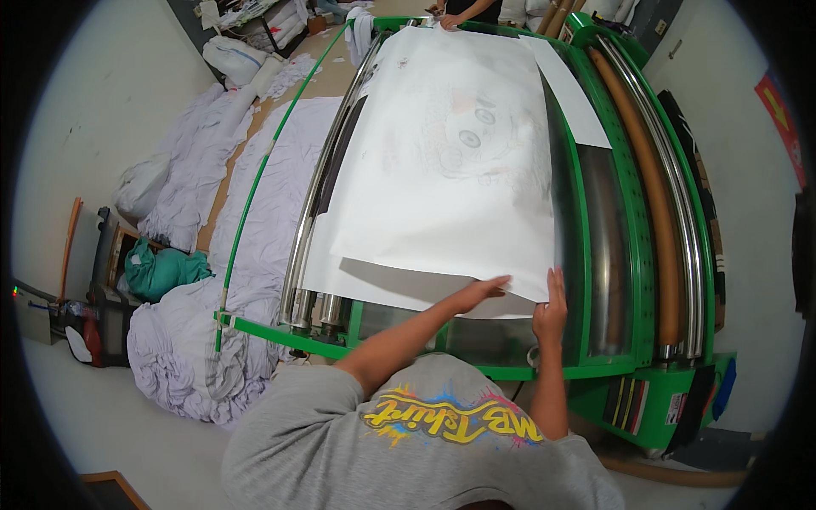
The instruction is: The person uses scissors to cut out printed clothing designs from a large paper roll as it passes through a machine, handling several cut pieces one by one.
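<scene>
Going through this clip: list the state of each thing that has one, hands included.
Left hand: fingers extended at the upper sheet's near edge; grip unclear
Right hand: fingers extended at its near right corner; grip unclear
Upper sheet: spread out, near edge raised
Lower sheet: partly covered
Narrow white sheet: partly covered or tucked, cannot tell
Pale fabric: rumpled, heaped
Green bundle: crumpled

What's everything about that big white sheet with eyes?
The big white sheet looks like paper, with a faint grey drawing and darker eye shapes. It lies over the green machine, near edge raised above another white sheet. The right hand touches its near right corner, the left hand is by its near edge; another person's hand is at its far end.
</scene>
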`<state>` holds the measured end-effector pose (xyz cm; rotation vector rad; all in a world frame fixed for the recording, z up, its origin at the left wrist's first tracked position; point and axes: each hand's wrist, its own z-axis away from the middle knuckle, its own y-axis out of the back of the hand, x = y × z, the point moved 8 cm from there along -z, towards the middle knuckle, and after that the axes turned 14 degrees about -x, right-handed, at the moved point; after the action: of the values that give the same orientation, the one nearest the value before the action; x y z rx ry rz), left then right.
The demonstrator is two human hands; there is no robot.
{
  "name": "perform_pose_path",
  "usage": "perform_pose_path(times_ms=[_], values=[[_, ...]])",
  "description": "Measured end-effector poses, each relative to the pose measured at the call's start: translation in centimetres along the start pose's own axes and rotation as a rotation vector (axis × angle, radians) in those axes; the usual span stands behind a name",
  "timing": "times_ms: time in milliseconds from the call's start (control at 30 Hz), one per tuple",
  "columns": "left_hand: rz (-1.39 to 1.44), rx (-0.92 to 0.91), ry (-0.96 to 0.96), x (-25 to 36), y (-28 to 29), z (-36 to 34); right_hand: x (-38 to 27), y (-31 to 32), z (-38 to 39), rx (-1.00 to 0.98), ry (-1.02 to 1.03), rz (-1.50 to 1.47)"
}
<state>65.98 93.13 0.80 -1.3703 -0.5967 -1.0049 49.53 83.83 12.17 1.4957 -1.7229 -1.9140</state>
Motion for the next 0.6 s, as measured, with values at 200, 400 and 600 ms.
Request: perform_pose_path(times_ms=[200,400,600], values=[[0.638,0.804,-0.546,0.4,10.7,11.7,9.9,-0.3,3.6,0.164,-0.194,-0.28],[0.398,1.114,-0.481,-0.7,15.2,21.9,9.7,-0.2,4.9,0.158,-0.233,0.063],[0.374,1.272,-0.374,-2.8,14.1,24.2,11.6,0.0,7.2,0.357,-0.464,-0.083]])
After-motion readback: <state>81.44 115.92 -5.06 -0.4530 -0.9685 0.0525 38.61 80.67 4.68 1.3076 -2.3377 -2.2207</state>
